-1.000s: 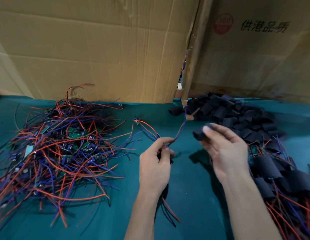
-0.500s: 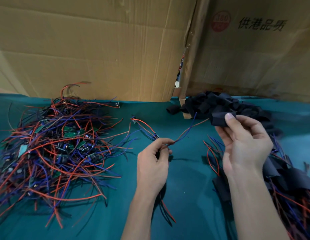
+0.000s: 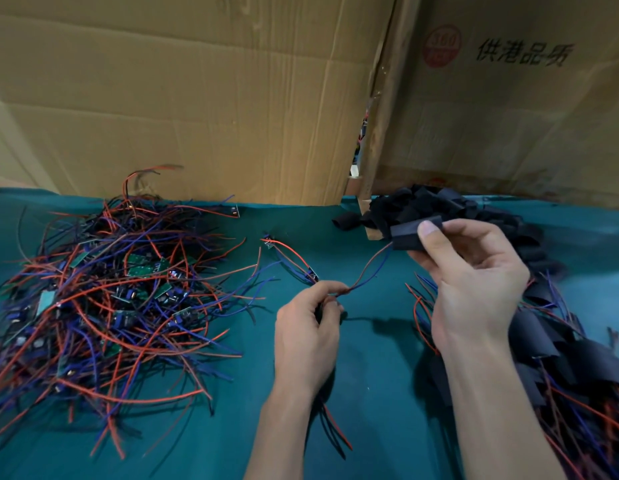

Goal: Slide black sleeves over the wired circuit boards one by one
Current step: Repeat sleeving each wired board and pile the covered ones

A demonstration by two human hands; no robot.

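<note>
The sleeve (image 3: 410,233) is being pinched between thumb and fingers of the right hand (image 3: 470,282), raised just before the sleeve pile (image 3: 450,209). A red and a blue wire (image 3: 368,268) are running from its lower end down to the left hand (image 3: 309,334), which is gripping them; more wires are hanging below that fist. The board is hidden. Unsleeved boards are lying tangled in a heap (image 3: 103,299) at left on the green table (image 3: 370,393); sleeved ones (image 3: 560,358) are lying at right. Cardboard (image 3: 197,98) is standing behind.
</note>
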